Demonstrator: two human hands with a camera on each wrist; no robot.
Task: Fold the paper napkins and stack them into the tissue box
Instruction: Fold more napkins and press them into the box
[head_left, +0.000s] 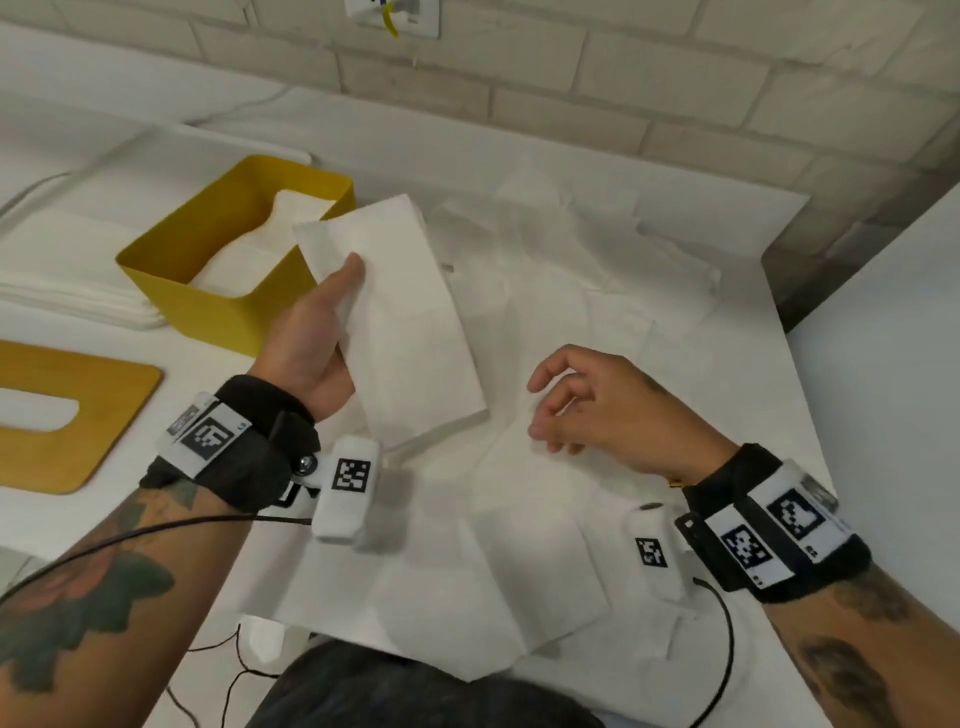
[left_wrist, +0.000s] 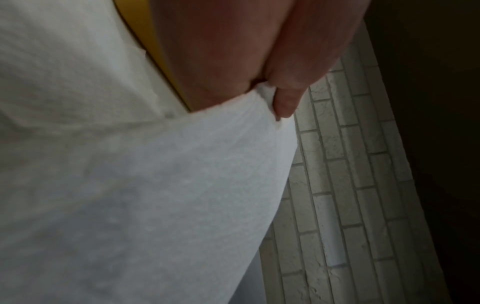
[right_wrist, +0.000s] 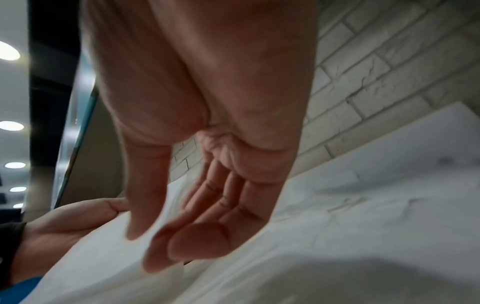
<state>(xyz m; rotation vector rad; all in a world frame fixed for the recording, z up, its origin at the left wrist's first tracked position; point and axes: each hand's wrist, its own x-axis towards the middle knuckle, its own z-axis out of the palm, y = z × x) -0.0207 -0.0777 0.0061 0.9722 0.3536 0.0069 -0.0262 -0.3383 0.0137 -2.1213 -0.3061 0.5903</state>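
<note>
My left hand (head_left: 322, 322) grips a folded white napkin (head_left: 400, 322) by its left long edge, thumb on top, and holds it above the table just right of the yellow tissue box (head_left: 171, 291). The box stands open with folded napkins (head_left: 249, 249) inside. In the left wrist view the thumb (left_wrist: 285, 102) pinches the napkin (left_wrist: 155, 185) against the palm. My right hand (head_left: 587, 410) hovers with loosely curled fingers (right_wrist: 182, 246) over unfolded napkins (head_left: 519, 545) on the table and holds nothing.
The box's wooden lid (head_left: 67, 415) with its slot lies at the left. A stack of white napkins (head_left: 67, 291) sits behind it. More loose napkins (head_left: 597, 249) spread toward the brick wall (head_left: 623, 78). A cable (head_left: 727, 649) trails from my right wrist.
</note>
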